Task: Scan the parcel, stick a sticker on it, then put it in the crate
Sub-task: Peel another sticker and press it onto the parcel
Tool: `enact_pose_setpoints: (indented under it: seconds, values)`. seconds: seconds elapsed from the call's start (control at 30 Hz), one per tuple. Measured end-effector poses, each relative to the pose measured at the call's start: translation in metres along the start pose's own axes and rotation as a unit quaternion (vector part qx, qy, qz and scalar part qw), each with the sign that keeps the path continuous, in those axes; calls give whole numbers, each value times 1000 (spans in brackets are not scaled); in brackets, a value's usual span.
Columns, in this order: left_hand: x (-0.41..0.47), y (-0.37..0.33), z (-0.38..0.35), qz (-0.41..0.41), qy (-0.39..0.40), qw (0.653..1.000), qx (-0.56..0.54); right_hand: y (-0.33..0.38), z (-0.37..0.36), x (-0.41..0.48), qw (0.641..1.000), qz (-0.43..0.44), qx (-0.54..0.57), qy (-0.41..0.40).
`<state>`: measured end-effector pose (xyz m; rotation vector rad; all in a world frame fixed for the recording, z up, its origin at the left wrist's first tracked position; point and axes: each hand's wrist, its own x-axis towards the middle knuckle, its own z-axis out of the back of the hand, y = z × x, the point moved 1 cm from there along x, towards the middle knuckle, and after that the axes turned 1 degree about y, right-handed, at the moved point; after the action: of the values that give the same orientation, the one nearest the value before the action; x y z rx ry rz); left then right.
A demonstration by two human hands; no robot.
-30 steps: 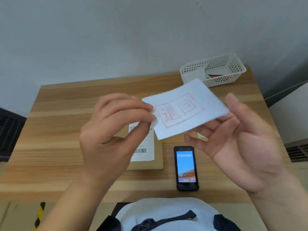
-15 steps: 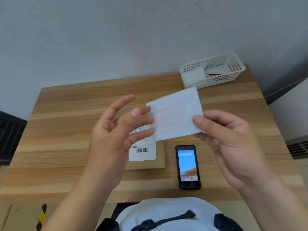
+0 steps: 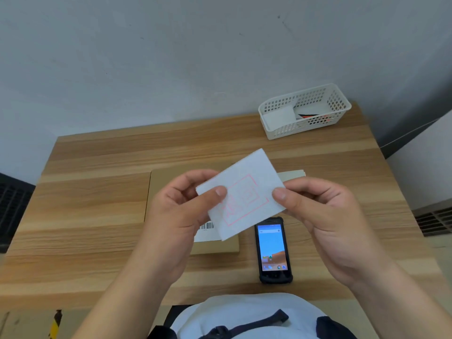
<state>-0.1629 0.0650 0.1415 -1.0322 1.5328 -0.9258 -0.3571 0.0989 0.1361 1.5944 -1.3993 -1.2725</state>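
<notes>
I hold a white sticker [image 3: 247,192] with a red stamped frame above the table, tilted. My left hand [image 3: 181,211] pinches its left edge between thumb and fingers. My right hand [image 3: 318,211] pinches its right edge the same way. Under my hands lies the flat brown cardboard parcel [image 3: 159,192], its white barcode label [image 3: 206,231] partly hidden by the sticker and my left hand. A black handheld scanner [image 3: 272,249] with a lit screen lies face up just right of the parcel.
A white perforated basket [image 3: 281,132] with white sheets and a dark item stands at the table's far right corner. Pale paper [image 3: 292,174] peeks out behind the sticker. The wooden table [image 3: 85,204] meets a grey wall behind. A cardboard edge with yellow-black tape [image 3: 55,324] shows lower left.
Both hands lowered the sticker toward the parcel and rotated it. My left hand changed from loose fingers to a thumb pinch on the left edge; the right hand keeps pinching the right edge.
</notes>
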Motion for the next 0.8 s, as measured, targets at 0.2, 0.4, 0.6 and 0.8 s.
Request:
enact_pose_setpoints:
  seconds: [0.2, 0.4, 0.6, 0.8]
  values:
    - [1, -1, -1, -21, -29, 999, -22, -2, 14, 3, 1000, -6, -19, -17]
    - [5, 0, -9, -23, -21, 999, -15, -6, 20, -1, 1000, -20, 0, -25]
    - [6, 2, -16, -12, -15, 1000, -5, -12, 24, -5, 998, -22, 45, -38]
    - [5, 3, -17, -13, -3, 1000, 10, -15, 25, -4, 997, -12, 67, -33]
